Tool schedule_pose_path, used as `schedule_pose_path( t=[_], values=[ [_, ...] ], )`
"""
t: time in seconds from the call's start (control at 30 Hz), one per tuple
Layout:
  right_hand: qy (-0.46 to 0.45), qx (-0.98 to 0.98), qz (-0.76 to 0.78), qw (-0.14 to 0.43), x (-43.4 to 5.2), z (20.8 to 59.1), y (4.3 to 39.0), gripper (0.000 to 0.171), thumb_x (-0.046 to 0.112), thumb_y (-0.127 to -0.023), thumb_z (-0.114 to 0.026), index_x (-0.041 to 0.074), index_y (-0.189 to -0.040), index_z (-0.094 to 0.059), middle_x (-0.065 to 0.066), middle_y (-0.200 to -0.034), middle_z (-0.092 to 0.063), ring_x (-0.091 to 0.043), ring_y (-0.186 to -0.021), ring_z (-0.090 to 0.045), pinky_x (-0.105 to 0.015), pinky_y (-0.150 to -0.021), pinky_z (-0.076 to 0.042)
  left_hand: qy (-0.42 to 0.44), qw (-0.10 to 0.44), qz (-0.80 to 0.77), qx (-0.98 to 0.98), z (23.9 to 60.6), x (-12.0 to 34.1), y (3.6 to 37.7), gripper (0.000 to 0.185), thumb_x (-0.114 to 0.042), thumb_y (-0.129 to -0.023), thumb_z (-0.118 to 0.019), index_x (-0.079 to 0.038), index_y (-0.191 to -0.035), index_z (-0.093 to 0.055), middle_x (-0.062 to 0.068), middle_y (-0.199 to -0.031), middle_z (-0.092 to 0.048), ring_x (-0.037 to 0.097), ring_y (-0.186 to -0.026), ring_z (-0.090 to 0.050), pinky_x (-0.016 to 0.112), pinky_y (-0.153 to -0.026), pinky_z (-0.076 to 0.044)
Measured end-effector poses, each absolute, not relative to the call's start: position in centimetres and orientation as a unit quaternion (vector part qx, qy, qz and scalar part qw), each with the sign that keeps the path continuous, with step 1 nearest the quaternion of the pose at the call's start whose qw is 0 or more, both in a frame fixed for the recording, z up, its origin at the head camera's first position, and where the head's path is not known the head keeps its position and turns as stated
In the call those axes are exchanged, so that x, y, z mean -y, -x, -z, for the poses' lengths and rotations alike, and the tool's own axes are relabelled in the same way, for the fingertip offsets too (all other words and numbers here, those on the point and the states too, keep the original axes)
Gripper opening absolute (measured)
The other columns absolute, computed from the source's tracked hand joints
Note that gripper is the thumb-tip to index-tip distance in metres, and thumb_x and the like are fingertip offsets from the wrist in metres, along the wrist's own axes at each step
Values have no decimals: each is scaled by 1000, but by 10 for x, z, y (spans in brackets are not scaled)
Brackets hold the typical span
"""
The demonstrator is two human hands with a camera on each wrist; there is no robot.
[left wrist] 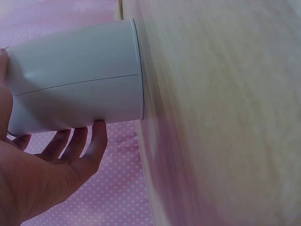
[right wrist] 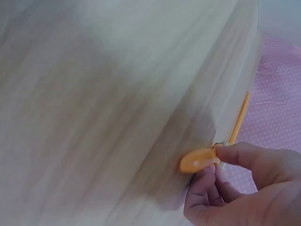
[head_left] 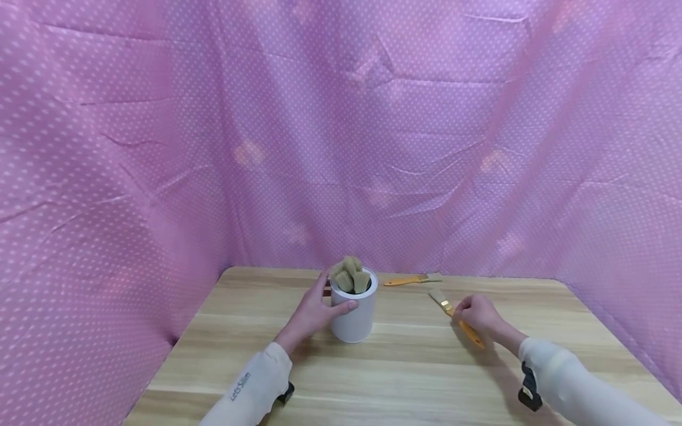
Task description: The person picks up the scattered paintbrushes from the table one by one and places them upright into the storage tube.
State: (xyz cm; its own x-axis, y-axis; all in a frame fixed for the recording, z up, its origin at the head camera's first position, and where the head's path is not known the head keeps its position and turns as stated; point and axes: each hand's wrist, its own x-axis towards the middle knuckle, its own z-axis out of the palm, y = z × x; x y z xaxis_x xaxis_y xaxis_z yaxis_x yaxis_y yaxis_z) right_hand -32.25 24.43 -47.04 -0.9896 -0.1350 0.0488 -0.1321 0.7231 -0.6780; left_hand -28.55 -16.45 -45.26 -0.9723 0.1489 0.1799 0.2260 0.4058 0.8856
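My left hand (head_left: 314, 312) wraps the cup (head_left: 353, 316); right hand (head_left: 478, 315) pinches brush (head_left: 457, 318) (thin grip) — I could drop it.

— What sort of place is this?
— It looks like a makeshift recording booth rather than a lived-in room: a pink, white-dotted cloth (head_left: 341, 136) hangs creased on three sides and hides any walls.
— And the furniture?
— Only a pale wooden table (head_left: 405, 373) set against the cloth, carrying a white pot (head_left: 354, 315) of brushes and two orange-handled paintbrushes (head_left: 411, 280)
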Motion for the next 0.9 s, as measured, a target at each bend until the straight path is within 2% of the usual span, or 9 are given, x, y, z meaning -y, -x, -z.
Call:
schedule_pose_path(
  t=[0.27,0.43,0.57,0.73,0.8,0.9],
  values=[
    [28,-904,422,64,-239,464,321,19,0,-81,-77,-8,-96,-69,-10,-90,-65,-22,-80,-59,-30,-66,-53,106,31,534,838,453,165,288,101,-64,-73,-84,-48,-156,-27,4,-144,-51,29,-126,-52,57,-103,-45],
    [38,-886,454,86,-237,465,321,16,-1,-84,-75,-8,-97,-68,-8,-88,-63,-20,-76,-56,-27,-61,-50,109,29,537,836,453,166,287,102,-63,-74,-84,-46,-156,-28,4,-142,-52,29,-125,-52,56,-102,-46],
    [77,-853,501,123,-236,465,324,17,-1,-93,-67,-10,-106,-66,-10,-88,-65,-17,-71,-53,-25,-57,-47,111,30,540,834,453,166,288,102,-63,-74,-84,-45,-157,-28,4,-142,-51,29,-125,-52,58,-101,-46],
    [128,-807,550,173,-232,462,325,26,7,-100,-64,-10,-118,-60,-13,-102,-66,-19,-88,-59,-30,-76,-55,117,27,545,830,451,166,288,98,-61,-75,-84,-57,-153,-25,2,-143,-51,31,-125,-51,59,-100,-46],
    [144,-795,561,182,-227,458,325,28,10,-100,-65,-9,-118,-59,-12,-102,-64,-21,-90,-59,-34,-80,-54,116,26,546,829,451,165,288,98,-61,-75,-85,-61,-151,-24,2,-143,-50,30,-125,-51,59,-99,-46],
    [170,-776,578,186,-216,452,324,27,10,-101,-64,-10,-118,-57,-16,-106,-63,-22,-95,-60,-37,-86,-55,112,25,546,830,452,165,288,98,-62,-74,-85,-60,-151,-25,2,-143,-51,30,-125,-52,59,-99,-46]
  ],
)
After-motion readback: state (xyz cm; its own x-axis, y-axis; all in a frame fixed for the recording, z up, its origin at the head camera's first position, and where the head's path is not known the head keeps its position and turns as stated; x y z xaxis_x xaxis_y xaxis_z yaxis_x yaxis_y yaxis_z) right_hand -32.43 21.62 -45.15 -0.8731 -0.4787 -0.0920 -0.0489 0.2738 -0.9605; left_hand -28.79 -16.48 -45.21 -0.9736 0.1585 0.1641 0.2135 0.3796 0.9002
